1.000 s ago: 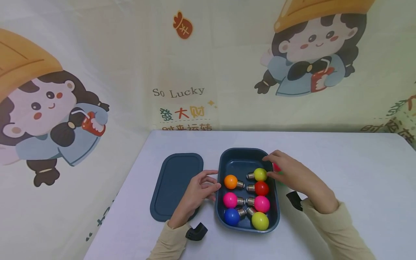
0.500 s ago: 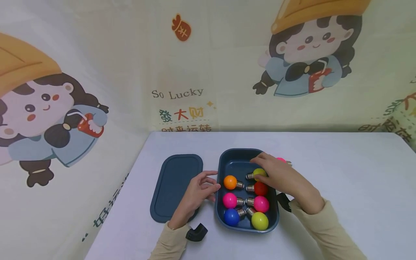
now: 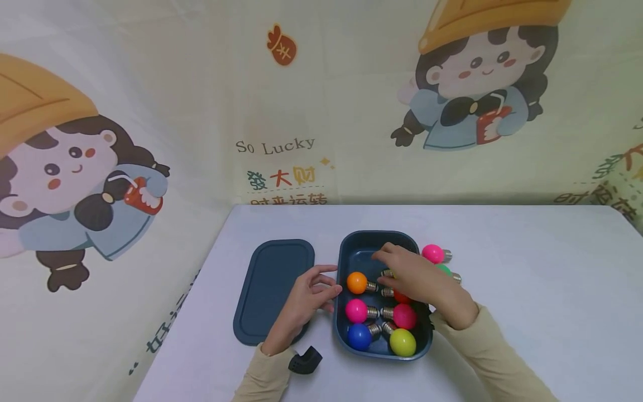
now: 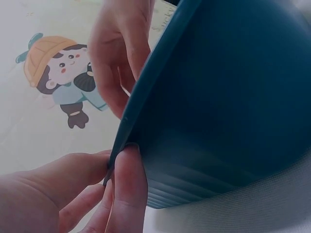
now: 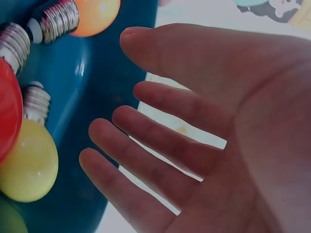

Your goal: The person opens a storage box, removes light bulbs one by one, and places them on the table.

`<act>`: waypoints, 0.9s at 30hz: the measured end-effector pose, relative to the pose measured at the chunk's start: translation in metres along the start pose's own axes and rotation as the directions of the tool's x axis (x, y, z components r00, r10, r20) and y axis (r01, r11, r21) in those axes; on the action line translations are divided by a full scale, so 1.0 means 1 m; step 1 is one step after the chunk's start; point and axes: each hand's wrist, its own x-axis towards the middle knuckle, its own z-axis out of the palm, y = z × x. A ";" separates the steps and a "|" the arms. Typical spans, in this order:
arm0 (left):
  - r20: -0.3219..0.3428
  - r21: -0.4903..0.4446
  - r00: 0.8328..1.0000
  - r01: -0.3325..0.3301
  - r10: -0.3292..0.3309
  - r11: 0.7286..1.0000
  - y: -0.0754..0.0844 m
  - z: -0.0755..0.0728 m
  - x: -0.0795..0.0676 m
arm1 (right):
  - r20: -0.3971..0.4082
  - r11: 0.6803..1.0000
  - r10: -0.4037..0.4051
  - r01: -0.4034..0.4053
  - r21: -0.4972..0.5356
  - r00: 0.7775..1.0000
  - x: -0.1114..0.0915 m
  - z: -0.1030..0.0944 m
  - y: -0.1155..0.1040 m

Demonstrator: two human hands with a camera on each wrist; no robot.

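Observation:
My left hand [image 3: 310, 295] pinches the left rim of a dark blue box [image 3: 363, 259]; the left wrist view has its fingers [image 4: 130, 182] on both sides of that rim. Several coloured light bulbs lie in the box, among them an orange bulb [image 3: 357, 283], a pink bulb [image 3: 356, 310], a blue bulb [image 3: 359, 337] and a yellow bulb [image 3: 403, 343]. Over the box's right half hovers my right hand [image 3: 422, 276], partly hiding a red bulb [image 3: 401, 297]. Its palm is bare in the right wrist view, with fingers [image 5: 160, 165] spread and nothing held.
Left of the box lies a flat dark blue lid [image 3: 268, 279] on the white table [image 3: 542, 268]. Behind my right wrist, a pink bulb [image 3: 432, 254] and a green bulb [image 3: 444, 269] lie on the table. A printed cloth [image 3: 361, 162] hangs at the back.
My right hand has moved left from the box's right edge to above its middle. That uncovers the pink and green bulbs on the table. The left hand stays at the rim.

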 end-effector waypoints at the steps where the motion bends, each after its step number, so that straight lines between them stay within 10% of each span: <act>1: 0.001 0.000 1.000 -0.001 0.001 1.000 0.000 0.000 0.000 | 0.000 1.000 -0.011 0.011 -0.013 1.000 0.001 0.001 -0.001; 27: 0.010 -0.012 1.000 0.001 -0.001 1.000 0.003 -0.003 0.005 | 0.097 0.993 -0.081 0.089 -0.077 0.992 0.032 0.024 -0.017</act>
